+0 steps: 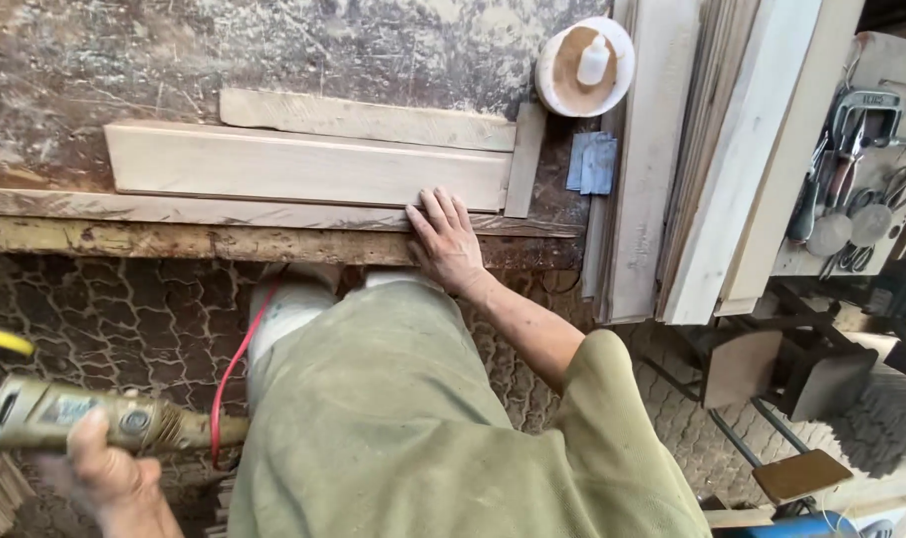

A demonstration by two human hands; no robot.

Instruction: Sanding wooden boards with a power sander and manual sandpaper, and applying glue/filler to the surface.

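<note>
Right hand (445, 242) flat, fingers spread, arm extended forward, left hand (104, 473) low, grip closed, blurred

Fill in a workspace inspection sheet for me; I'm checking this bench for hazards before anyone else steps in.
Surface: worn, stained workbench.
Job's things: pale wooden board lying flat, with thinner strips along it; power tool off the bench.
Clutter: white bowl holding a small bottle; blue cloth.
Hands: right hand flat at the board's end; left hand grips the power tool.
Cables: red cord trailing from the tool.
Surroundings: stacked planks, clamps and scissors, patterned floor.
</note>
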